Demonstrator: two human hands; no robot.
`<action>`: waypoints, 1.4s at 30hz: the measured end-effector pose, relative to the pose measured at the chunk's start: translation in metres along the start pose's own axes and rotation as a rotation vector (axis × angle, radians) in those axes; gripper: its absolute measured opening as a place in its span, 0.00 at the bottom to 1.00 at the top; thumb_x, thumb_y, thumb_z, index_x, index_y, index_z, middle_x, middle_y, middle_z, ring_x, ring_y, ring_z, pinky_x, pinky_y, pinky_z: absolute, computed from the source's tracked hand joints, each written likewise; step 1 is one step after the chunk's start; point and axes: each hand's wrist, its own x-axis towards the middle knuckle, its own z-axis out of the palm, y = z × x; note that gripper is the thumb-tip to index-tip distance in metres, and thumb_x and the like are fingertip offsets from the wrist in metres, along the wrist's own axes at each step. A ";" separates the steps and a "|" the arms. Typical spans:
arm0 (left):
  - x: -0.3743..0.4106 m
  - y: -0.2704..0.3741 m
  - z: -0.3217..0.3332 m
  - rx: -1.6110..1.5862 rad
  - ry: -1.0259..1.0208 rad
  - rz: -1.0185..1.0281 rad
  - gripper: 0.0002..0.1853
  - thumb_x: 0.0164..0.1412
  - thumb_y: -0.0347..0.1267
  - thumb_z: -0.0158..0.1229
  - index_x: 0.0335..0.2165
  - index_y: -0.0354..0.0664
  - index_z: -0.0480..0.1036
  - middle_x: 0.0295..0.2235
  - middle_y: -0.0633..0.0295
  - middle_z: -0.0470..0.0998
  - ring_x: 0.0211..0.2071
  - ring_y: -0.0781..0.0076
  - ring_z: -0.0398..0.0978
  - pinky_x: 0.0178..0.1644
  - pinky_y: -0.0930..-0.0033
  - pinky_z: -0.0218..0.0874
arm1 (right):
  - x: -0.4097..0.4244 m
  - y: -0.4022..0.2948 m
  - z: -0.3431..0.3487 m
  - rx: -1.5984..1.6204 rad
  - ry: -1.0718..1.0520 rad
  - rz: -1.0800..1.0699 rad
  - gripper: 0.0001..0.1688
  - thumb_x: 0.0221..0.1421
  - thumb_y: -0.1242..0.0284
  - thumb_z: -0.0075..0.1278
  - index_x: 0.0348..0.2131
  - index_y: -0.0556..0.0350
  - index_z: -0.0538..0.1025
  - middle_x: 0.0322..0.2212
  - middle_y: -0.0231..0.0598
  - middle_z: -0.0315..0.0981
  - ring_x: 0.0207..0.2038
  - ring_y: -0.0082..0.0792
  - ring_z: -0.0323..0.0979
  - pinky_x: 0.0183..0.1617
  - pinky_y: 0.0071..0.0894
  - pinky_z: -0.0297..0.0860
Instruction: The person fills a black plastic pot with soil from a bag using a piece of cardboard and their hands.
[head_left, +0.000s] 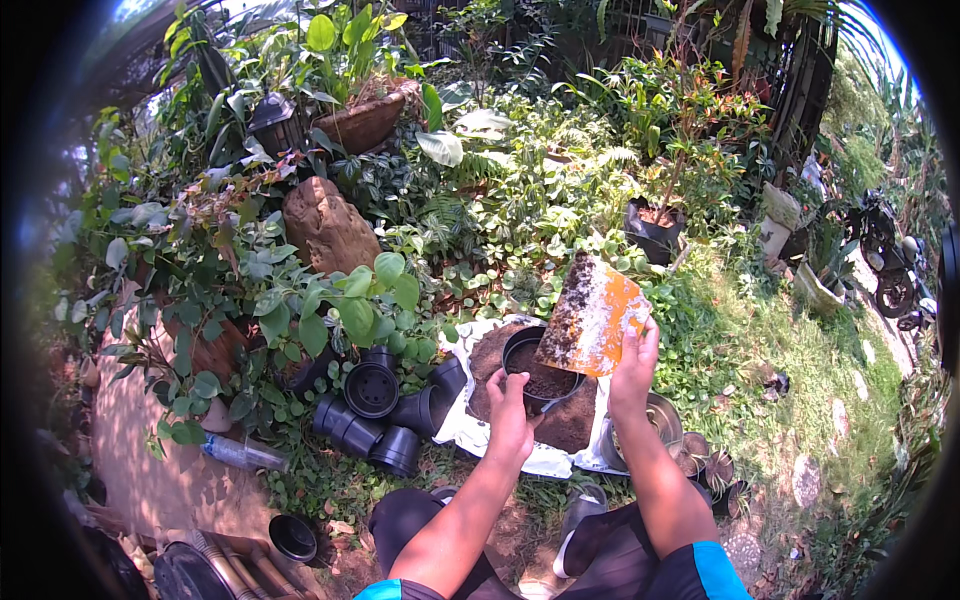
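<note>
My left hand (511, 409) grips the near left rim of a black plastic pot (559, 382) with dark soil in it. In my right hand (634, 364) is a curved orange plastic scoop-like piece (609, 319), smeared with dirt and worn white in places. It is tilted above the right side of the pot, and soil clings to its left part. Under the pot lies an opened white sack (551, 463) with loose brown soil (491, 349) on it.
Several empty black pots (371, 390) lie left of the sack. Small potted plants (694, 450) and a round container (660, 420) stand to the right. A plastic bottle (232, 450), a lone black pot (292, 537), a large rock (328, 229) and dense foliage surround the spot.
</note>
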 end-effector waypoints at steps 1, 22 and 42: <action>0.000 0.000 0.000 0.001 -0.008 0.008 0.29 0.56 0.41 0.55 0.53 0.55 0.52 0.49 0.60 0.64 0.47 0.65 0.66 0.47 0.49 0.57 | 0.000 -0.001 0.001 -0.010 0.000 -0.014 0.19 0.67 0.73 0.35 0.55 0.60 0.58 0.47 0.40 0.66 0.49 0.25 0.65 0.56 0.30 0.62; 0.005 0.019 -0.005 -0.102 0.015 0.079 0.31 0.55 0.41 0.55 0.55 0.54 0.52 0.51 0.61 0.61 0.49 0.62 0.63 0.49 0.47 0.56 | 0.010 0.003 -0.008 -0.168 0.225 -0.286 0.19 0.68 0.70 0.35 0.54 0.61 0.58 0.47 0.42 0.64 0.47 0.28 0.65 0.54 0.32 0.61; 0.026 0.086 -0.024 -0.244 0.031 0.212 0.28 0.56 0.42 0.53 0.52 0.40 0.62 0.50 0.53 0.69 0.52 0.58 0.67 0.56 0.50 0.60 | -0.095 0.365 -0.187 -1.096 0.459 0.679 0.22 0.56 0.80 0.41 0.51 0.51 0.64 0.31 0.46 0.75 0.37 0.45 0.75 0.45 0.42 0.68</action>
